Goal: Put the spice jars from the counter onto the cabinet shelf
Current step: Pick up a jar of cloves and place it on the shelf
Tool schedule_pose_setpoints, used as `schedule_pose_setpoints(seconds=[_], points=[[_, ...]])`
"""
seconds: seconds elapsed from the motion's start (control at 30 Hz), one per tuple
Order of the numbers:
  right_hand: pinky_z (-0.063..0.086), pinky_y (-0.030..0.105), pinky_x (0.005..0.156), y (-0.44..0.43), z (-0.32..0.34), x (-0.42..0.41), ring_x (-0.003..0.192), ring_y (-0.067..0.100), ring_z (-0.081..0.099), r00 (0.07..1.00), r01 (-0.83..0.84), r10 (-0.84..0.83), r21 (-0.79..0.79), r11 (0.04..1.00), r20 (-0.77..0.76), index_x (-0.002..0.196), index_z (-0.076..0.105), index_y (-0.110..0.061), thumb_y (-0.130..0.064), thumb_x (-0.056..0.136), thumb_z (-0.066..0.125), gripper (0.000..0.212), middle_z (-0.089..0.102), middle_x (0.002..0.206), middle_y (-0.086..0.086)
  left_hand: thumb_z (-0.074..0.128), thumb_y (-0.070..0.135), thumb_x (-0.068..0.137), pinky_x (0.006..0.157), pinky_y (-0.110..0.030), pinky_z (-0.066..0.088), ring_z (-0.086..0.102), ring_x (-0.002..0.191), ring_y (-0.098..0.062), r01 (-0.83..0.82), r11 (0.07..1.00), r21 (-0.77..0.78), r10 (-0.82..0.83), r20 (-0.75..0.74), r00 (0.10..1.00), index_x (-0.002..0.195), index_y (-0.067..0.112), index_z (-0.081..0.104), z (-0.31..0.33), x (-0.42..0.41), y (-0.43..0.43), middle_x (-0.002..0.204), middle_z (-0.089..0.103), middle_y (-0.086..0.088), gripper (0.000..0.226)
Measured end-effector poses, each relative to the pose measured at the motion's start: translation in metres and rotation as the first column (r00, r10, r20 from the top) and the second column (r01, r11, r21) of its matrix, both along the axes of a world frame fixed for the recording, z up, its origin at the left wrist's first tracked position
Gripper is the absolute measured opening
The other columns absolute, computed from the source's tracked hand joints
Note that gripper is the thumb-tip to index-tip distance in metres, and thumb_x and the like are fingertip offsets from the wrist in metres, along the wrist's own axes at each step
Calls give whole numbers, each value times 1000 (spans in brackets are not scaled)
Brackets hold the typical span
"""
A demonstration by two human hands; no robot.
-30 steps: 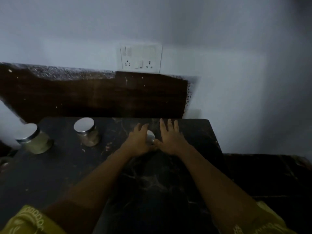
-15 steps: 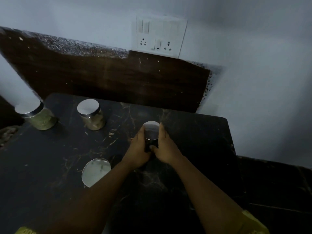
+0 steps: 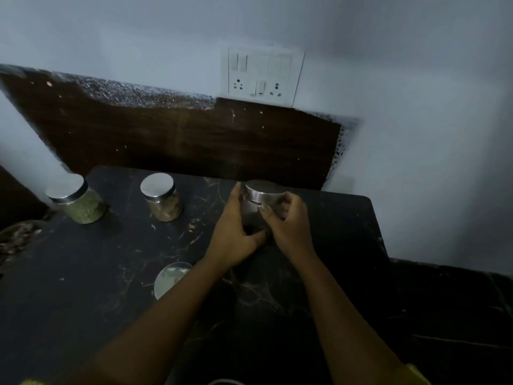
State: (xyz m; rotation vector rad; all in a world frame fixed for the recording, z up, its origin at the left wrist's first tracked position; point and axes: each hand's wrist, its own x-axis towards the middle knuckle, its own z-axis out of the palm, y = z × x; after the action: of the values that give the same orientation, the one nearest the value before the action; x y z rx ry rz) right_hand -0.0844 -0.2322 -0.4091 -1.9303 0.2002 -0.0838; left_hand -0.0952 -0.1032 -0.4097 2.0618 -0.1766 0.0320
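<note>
- A round silver disc (image 3: 170,277) lay on the dark desk (image 3: 83,287), partly hidden by the left forearm.
- The left hand (image 3: 236,234) and right hand (image 3: 290,226) gripped the dark jar (image 3: 259,202) from both sides, fingers curled round it, near the desk's back edge. Contact with the desk could not be told.
- The tan jar (image 3: 162,200) and green jar (image 3: 79,202) stood upright to the left, apart.
- A socket plate (image 3: 262,75) sat on the wall behind.
</note>
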Motion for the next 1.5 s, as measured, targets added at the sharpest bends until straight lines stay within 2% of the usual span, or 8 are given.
schedule_pose_setpoints(seconds=[0.27,0.4,0.57,0.7,0.9,1.03,1.23,1.5], points=[[55,25,73,19,86,-30,102,17,60,963,48,-70,89,995,262,119,44,-27,-46,83,62,45,50,123,10,68,53,58,80,6,29,28,122,6,52,992,-112,-25,234,972,145,36,-5,77,-26,2,151,19,2,115],[56,23,77,37,133,-55,102,11,61,936,-59,-14,197,979,351,132,45,-31,-42,88,53,46,53,123,5,75,48,55,97,-16,43,40,126,-3,90,963,-254,-11,300,954,147,25,5,119,-39,24,145,31,2,118],[51,41,93,57,161,-79,112,17,62,937,-298,181,410,862,300,139,41,-28,-55,79,53,67,62,123,0,76,26,57,71,-15,54,58,97,9,228,851,-474,-93,292,952,125,25,23,163,-59,56,119,41,10,86],[54,41,85,75,169,-91,112,25,62,915,-394,247,572,719,319,132,50,-24,-46,82,50,55,61,125,8,64,41,55,81,-31,57,51,115,-16,219,837,-500,-45,338,940,113,35,28,174,-68,73,127,36,-5,68],[53,39,91,84,190,-100,108,15,65,883,-400,203,454,796,423,137,42,-33,-23,80,65,63,67,116,-7,48,28,76,76,-28,57,60,102,-21,217,833,-510,-27,354,935,106,40,31,198,-75,89,111,49,1,37],[56,22,76,86,202,-109,101,8,65,848,-370,206,267,890,488,136,34,-43,-30,62,71,83,58,123,-4,61,55,60,74,-17,55,61,101,-6,273,825,-495,-105,341,934,130,30,21,206,-83,91,114,49,14,84],[54,33,88,76,208,-114,115,14,61,833,-471,321,273,839,451,141,35,-38,-30,69,74,82,59,127,-5,69,41,58,88,-43,55,64,107,-24,313,705,-637,-194,251,948,131,20,38,214,-87,94,123,58,-10,82],[53,28,90,72,219,-128,117,10,58,816,-493,386,169,853,431,140,32,-44,-32,62,77,91,59,128,-13,55,28,81,89,-45,54,64,107,-27,365,698,-615,-194,328,924,137,21,38,216,-92,95,123,61,-11,59]])
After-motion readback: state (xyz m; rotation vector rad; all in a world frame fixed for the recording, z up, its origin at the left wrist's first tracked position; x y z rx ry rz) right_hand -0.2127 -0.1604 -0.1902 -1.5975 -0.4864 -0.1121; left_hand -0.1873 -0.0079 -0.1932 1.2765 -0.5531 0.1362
